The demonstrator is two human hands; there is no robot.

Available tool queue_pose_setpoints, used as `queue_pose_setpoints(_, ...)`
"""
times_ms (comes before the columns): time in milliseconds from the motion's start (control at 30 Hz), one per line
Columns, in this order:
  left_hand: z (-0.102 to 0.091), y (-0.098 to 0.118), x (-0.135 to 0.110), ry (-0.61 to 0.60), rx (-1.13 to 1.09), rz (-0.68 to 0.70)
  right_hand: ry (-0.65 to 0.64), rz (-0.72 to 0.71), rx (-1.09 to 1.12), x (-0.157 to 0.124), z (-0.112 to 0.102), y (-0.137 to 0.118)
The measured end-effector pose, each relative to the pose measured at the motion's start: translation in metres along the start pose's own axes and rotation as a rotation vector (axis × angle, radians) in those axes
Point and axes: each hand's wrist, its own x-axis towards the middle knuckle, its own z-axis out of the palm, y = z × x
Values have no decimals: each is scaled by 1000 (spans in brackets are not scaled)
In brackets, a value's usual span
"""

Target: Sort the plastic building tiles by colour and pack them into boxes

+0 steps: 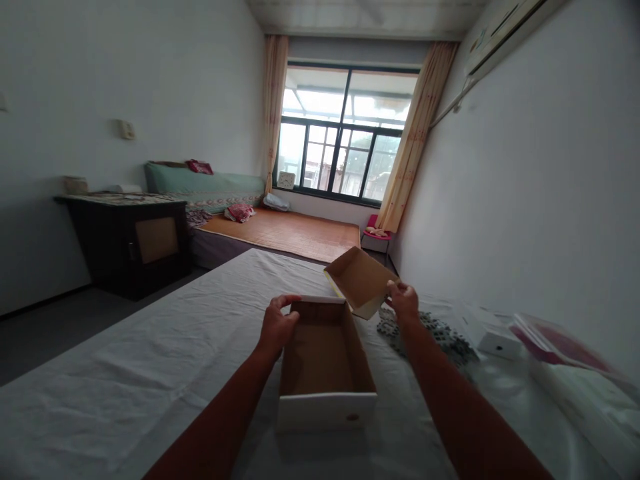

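An empty cardboard box (327, 412), white outside and brown inside, rests on the white sheet (150, 360) in front of me. My left hand (279, 325) grips its far left rim, thumb on the inner side and fingers over the edge. To the right, my right hand (401, 298) pinches the near right corner of the box lid (360, 280). The lid is tilted, its brown inside facing me, and its near corner is close to the box's far right corner; I cannot tell whether they touch.
Right of the box lie a dark patterned cloth (450, 340), a small white box (499, 343) and a reddish clear-covered package (560, 340). Beyond the sheet are a mat-covered bed (290, 230), a dark cabinet (115, 247) and a pink chair (376, 230) near the window.
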Motion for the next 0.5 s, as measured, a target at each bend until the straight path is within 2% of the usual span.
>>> queue_pose_setpoints(100, -7, -2, 7, 31, 2, -13, -60, 151, 58, -6, 36, 15)
queue_pose_setpoints(167, -13, -5, 12, 0, -27, -46, -118, 221, 72, -10, 46, 20)
queue_pose_setpoints(233, -19, -7, 16, -54, -43, -91, -193, 267, 77, -15, 45, 22)
queue_pose_setpoints(333, -34, -4, 25, -56, 42, -82, -344, 298, 64, -21, 26, 23)
queue_pose_setpoints(367, -40, 1, 28, 0, 106, -32, -394, 296, 56, -21, 15, 22)
queue_pose_setpoints(433, -51, 18, 36, 188, 251, 133, -453, 266, 40, -15, -12, 18)
queue_pose_setpoints(500, -52, 45, 43, 335, 355, 342, -437, 214, 25, -2, -45, 16)
